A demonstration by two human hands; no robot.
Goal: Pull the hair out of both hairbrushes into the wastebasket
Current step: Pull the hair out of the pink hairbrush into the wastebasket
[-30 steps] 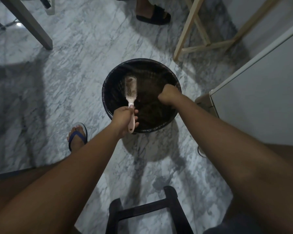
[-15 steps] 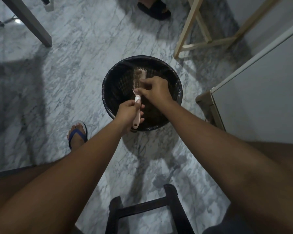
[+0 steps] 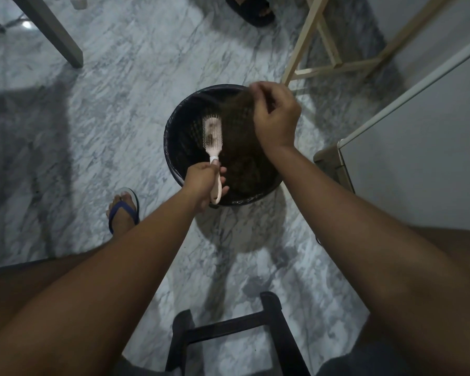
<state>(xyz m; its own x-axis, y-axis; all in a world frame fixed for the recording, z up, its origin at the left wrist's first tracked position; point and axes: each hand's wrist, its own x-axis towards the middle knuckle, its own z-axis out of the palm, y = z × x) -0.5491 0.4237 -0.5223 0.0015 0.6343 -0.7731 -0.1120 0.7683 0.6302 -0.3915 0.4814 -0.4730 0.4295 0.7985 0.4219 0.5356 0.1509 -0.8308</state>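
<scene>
A pale pink hairbrush (image 3: 213,137) is held bristles up over the round black wastebasket (image 3: 174,147) on the marble floor. My left hand (image 3: 204,183) grips its handle at the basket's near rim. Some hair still sits among the bristles. My right hand (image 3: 276,118) is raised above the basket's right side and pinches a brown tuft of hair (image 3: 236,115) that stretches down from the fingers beside the brush head. More brown hair lies inside the basket. A second hairbrush is not in view.
A black stool frame (image 3: 228,329) stands close in front of me. My foot in a blue flip-flop (image 3: 124,213) is left of the basket. A pale wooden frame (image 3: 318,50) and a white cabinet (image 3: 418,147) stand to the right; another person's sandalled foot (image 3: 251,9) is at the top.
My right hand went from the basket's right side to the brush head, then lifted up and right, drawing a tuft of hair off the bristles. My left hand kept hold of the brush.
</scene>
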